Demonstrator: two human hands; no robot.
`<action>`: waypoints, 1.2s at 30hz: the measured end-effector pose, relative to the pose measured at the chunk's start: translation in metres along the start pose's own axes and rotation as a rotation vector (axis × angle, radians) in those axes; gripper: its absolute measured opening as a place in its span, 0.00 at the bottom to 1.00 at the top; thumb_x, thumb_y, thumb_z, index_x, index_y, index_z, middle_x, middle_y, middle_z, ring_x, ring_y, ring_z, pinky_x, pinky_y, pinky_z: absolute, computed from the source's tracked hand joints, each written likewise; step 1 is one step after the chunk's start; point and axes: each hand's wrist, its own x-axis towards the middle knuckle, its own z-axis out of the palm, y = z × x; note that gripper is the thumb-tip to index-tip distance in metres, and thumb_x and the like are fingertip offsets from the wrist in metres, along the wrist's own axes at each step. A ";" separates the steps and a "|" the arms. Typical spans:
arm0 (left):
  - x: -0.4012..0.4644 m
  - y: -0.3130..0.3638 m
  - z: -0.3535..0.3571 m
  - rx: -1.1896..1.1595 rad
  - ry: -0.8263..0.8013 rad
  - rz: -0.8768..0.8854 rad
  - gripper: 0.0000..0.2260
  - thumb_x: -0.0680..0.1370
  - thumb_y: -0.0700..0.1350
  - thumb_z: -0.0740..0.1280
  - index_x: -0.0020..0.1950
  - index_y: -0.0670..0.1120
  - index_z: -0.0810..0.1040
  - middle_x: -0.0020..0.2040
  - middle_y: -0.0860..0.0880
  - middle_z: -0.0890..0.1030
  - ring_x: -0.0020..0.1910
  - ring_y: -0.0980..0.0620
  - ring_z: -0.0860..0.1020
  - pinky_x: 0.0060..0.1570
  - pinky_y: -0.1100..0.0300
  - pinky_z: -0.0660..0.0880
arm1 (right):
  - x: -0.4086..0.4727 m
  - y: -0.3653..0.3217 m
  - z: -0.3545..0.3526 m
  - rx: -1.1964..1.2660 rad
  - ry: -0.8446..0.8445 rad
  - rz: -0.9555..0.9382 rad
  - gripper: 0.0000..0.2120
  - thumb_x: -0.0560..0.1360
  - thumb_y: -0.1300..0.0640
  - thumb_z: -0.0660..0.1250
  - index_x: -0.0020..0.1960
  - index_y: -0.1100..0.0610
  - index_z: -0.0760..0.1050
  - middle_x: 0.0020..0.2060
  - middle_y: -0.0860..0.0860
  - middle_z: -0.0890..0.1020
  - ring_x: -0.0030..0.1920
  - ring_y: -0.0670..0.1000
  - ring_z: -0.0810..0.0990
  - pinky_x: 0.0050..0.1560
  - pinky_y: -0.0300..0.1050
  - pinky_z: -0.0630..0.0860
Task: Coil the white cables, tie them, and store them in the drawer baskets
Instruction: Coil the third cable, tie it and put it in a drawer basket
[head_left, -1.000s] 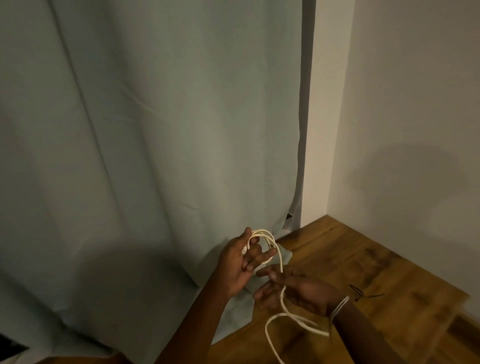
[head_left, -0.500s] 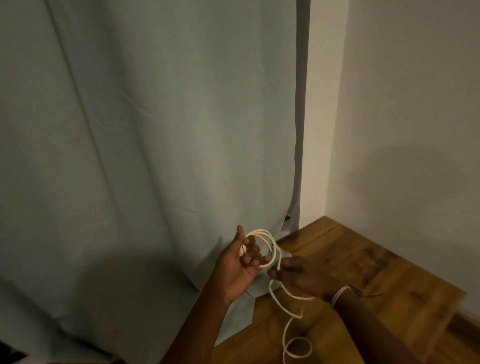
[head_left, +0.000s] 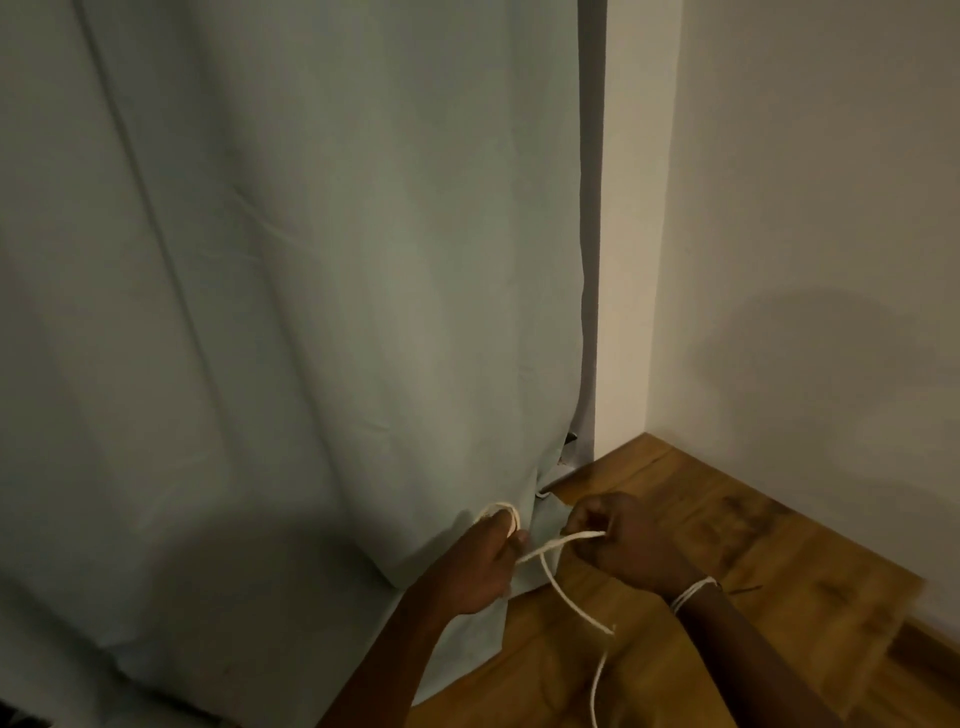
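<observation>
A white cable (head_left: 558, 582) runs between both hands low in the head view. My left hand (head_left: 480, 564) grips a small coil of it, whose loops stick out above the fingers. My right hand (head_left: 621, 545) pinches a strand of the same cable and holds it taut to the right of the coil. The loose tail hangs down from between the hands and leaves the frame at the bottom. No drawer or basket is in view.
A pale green curtain (head_left: 311, 312) fills the left and centre, its hem lying on the wooden floor (head_left: 727, 545). White walls (head_left: 805, 234) meet in a corner at the right. A white band (head_left: 693, 595) circles my right wrist.
My left hand has closed round the coil, which now looks smaller. My right hand has moved away to the right and pulled a strand taut between the hands.
</observation>
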 end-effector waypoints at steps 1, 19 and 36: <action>-0.002 -0.001 -0.002 -0.210 -0.089 -0.067 0.12 0.81 0.55 0.58 0.55 0.49 0.73 0.44 0.45 0.79 0.43 0.50 0.79 0.42 0.56 0.73 | 0.001 0.010 -0.001 0.039 0.081 0.049 0.04 0.70 0.60 0.75 0.39 0.53 0.83 0.36 0.47 0.86 0.38 0.45 0.84 0.43 0.49 0.84; 0.025 0.041 -0.024 -1.001 0.061 0.195 0.18 0.83 0.51 0.52 0.64 0.46 0.76 0.65 0.46 0.78 0.66 0.49 0.75 0.67 0.57 0.69 | -0.016 -0.060 0.018 0.355 -0.554 0.416 0.35 0.79 0.33 0.50 0.39 0.60 0.80 0.32 0.53 0.83 0.32 0.45 0.80 0.39 0.32 0.76; 0.008 0.048 -0.028 -1.649 -0.287 0.184 0.12 0.73 0.46 0.74 0.42 0.37 0.79 0.23 0.46 0.74 0.22 0.52 0.74 0.62 0.42 0.74 | 0.002 -0.037 0.001 0.323 -0.052 0.075 0.05 0.78 0.59 0.67 0.54 0.56 0.79 0.40 0.52 0.84 0.41 0.46 0.83 0.42 0.38 0.80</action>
